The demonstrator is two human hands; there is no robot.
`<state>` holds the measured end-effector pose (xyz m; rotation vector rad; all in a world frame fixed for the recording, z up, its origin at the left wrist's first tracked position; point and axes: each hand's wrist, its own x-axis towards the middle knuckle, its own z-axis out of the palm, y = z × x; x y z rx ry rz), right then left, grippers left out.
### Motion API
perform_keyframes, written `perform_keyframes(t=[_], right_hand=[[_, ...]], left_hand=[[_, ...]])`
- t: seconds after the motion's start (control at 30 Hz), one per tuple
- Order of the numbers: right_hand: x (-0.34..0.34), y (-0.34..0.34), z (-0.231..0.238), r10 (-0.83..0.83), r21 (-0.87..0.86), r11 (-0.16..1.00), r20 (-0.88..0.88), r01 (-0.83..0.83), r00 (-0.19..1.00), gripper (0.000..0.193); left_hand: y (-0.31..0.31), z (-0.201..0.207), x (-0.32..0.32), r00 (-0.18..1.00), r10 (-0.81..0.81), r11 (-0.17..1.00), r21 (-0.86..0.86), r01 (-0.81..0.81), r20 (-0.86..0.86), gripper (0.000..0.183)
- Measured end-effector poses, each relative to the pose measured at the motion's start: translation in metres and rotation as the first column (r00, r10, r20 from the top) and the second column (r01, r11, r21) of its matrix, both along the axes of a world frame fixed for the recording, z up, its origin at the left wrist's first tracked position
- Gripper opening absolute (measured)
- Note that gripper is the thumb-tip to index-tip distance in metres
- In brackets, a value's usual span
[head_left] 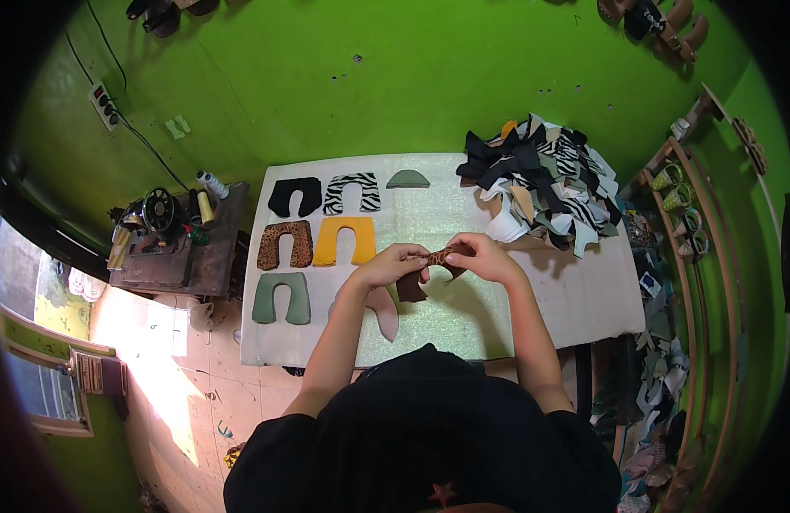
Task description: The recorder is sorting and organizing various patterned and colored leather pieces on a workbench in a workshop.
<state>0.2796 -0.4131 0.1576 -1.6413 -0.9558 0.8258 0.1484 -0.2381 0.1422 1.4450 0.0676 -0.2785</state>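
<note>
in the head view, the likeliest trouble seems to lie with the leopard-print piece (438,255), bent into a curve between the two hands over the front middle of the white-covered table (583,301); its dark brown side shows where one end hangs below the left hand (393,264). if either pinch loosened, the springy-looking curve could flick open and drop, and if the hands pulled apart too hard, the thin material might stretch or crease out of shape. a low sweep of the left forearm could also push the pale pink piece (383,311), which shows partly hidden behind that arm, or knock the yellow stack (345,241) just left of the hand out of line. on the far right, the heaped loose scraps (544,175) look untidy enough to slide if a sleeve or elbow caught them. as for the fingers, those of the left hand are drawn in, thumb and fingers closed on one end of the piece; the right hand (487,256) likewise pinches the other end, thumb toward the body, its fingers bent over the far side. neither hand is spread or free, though the exact fingertip contact under the folds cannot be told.
</note>
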Motion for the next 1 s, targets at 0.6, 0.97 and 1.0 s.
perform_keyframes(t=[0.6,0.97,1.0], right_hand=[[-0.048,0.053,-0.009,0.019,0.066,0.998,-0.222,-0.005,0.975,0.015],[-0.073,0.120,-0.026,0.189,0.006,0.982,-0.080,-0.189,0.979,0.016],[-0.073,0.128,-0.027,0.179,-0.028,0.983,-0.060,-0.181,0.982,0.016]], left_hand=[[0.034,-0.021,-0.072,0.945,0.299,0.850,-0.415,-0.326,-0.131,0.027],[0.069,-0.054,-0.113,0.777,0.604,0.684,-0.387,-0.618,-0.174,0.021],[0.073,-0.053,-0.117,0.785,0.605,0.719,-0.332,-0.610,-0.132,0.023]])
